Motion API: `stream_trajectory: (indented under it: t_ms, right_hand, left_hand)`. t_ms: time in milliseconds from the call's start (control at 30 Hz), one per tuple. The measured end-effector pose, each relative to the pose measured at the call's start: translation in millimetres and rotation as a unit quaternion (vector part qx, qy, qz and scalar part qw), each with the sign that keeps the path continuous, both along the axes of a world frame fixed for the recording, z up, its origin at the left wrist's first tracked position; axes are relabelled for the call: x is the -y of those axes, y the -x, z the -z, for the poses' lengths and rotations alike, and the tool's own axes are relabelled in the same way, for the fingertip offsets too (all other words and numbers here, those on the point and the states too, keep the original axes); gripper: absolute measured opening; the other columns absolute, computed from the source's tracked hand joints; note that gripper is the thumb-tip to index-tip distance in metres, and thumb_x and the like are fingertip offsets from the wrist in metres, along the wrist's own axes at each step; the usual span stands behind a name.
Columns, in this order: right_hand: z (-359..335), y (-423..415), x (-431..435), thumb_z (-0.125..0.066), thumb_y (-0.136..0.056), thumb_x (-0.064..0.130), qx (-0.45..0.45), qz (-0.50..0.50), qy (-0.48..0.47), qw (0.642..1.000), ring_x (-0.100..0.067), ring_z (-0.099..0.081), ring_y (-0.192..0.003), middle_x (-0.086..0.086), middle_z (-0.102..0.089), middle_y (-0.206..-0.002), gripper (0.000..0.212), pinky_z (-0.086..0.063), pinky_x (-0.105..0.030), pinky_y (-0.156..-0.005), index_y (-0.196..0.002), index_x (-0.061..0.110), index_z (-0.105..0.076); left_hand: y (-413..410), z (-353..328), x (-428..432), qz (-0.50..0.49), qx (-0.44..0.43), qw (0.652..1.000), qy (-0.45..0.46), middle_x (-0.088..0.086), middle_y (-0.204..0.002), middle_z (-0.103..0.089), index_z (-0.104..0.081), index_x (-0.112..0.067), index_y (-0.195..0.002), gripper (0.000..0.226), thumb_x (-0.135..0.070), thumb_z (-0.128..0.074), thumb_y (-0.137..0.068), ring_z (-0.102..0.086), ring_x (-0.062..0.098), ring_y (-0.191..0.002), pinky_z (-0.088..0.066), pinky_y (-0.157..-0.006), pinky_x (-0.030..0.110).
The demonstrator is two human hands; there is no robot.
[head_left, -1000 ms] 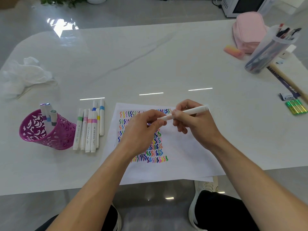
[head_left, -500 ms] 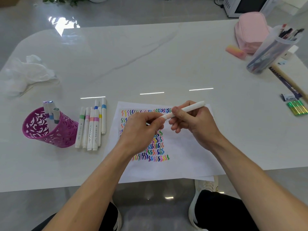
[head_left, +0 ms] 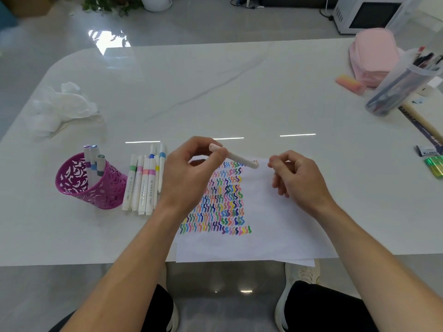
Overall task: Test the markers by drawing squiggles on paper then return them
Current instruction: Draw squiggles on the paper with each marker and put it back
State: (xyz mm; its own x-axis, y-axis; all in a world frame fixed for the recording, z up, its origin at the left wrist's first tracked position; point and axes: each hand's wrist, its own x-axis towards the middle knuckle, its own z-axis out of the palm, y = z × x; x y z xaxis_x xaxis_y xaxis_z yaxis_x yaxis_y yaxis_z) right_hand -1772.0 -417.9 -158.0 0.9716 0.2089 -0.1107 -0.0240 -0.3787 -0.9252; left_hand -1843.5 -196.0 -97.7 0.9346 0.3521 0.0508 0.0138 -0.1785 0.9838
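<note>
- The left hand [head_left: 189, 171] pinches a white marker [head_left: 236, 158] between thumb and fingers near its pale pink end; the barrel slants toward the right hand, above the far edge of the paper [head_left: 275, 212].
- The marker's free end is blurred, so whether a cap or a bare tip sits there cannot be told.
- The right hand [head_left: 297, 180] hovers just beside that end, apart from it, fingers curled with thumb and forefinger pressed together; whether something small is pinched there cannot be told.
- The paper lies at the near edge of the worktop [head_left: 215, 92], overhanging it; rows of coloured squiggles [head_left: 220, 202] are partly hidden by the left hand and wrist.
- A row of white markers [head_left: 143, 180] lies left of the paper, some overlapping, so their count is unclear.
- Next to them a purple cut-out cup [head_left: 91, 185] leans, holding a few more.
- At the right edge, a clear pen holder [head_left: 398, 87] is cut off by the frame.
</note>
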Motion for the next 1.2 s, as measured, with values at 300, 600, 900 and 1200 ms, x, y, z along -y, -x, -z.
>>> stream_trajectory:
  t_ms: [300, 600, 900, 1200]
  right_hand:
    - [5.2, 10.4, -15.3, -0.064, -0.101, 0.035, 0.075, -0.093, 0.211, 0.97, -0.021, -0.06, -0.066, 0.006, -0.065, -0.066, 0.022, -0.05, -0.038, -0.07, -0.083, 0.022, -0.066]
    - [1.9, 12.2, -17.0, -0.064, -0.101, 0.033, 0.07, -0.09, 0.211, 0.971, -0.021, -0.059, -0.066, 0.006, -0.063, -0.065, 0.022, -0.045, -0.036, -0.066, -0.083, 0.02, -0.067]
    - [3.3, 10.1, -17.7, -0.064, -0.101, 0.035, 0.066, -0.087, 0.215, 0.97, -0.018, -0.058, -0.065, 0.009, -0.061, -0.064, 0.022, -0.043, -0.034, -0.064, -0.081, 0.024, -0.066]
    - [4.9, 9.0, -19.8, -0.063, -0.1, 0.036, 0.067, -0.079, 0.232, 0.967, -0.024, -0.062, -0.072, 0.008, -0.065, -0.067, 0.022, -0.047, -0.037, -0.069, -0.081, 0.025, -0.066]
  left_hand:
    - [16.9, -11.3, -22.0, -0.139, 0.132, 0.968, -0.163, -0.013, -0.084, -0.069, -0.066, -0.024, -0.09, 0.008, -0.028, -0.074, -0.091, -0.068, 0.014, -0.083, -0.052, -0.068, 0.021]
    - [30.9, -24.3, -57.0, -0.318, 0.219, 0.888, -0.249, 0.004, -0.096, -0.065, -0.073, -0.015, -0.11, 0.02, -0.029, -0.062, -0.102, -0.057, 0.0, -0.087, -0.043, -0.071, 0.016]
    - [42.5, -26.4, -85.5, -0.371, 0.119, 0.899, -0.2, -0.007, -0.108, -0.057, -0.072, -0.027, -0.118, 0.022, -0.026, -0.061, -0.098, -0.06, -0.005, -0.086, -0.045, -0.074, 0.008]
    - [53.0, -13.3, -104.3, -0.325, -0.09, 0.91, -0.242, -0.002, -0.112, -0.058, -0.071, -0.024, -0.111, 0.019, -0.023, -0.06, -0.096, -0.053, -0.012, -0.076, -0.034, -0.069, -0.003]
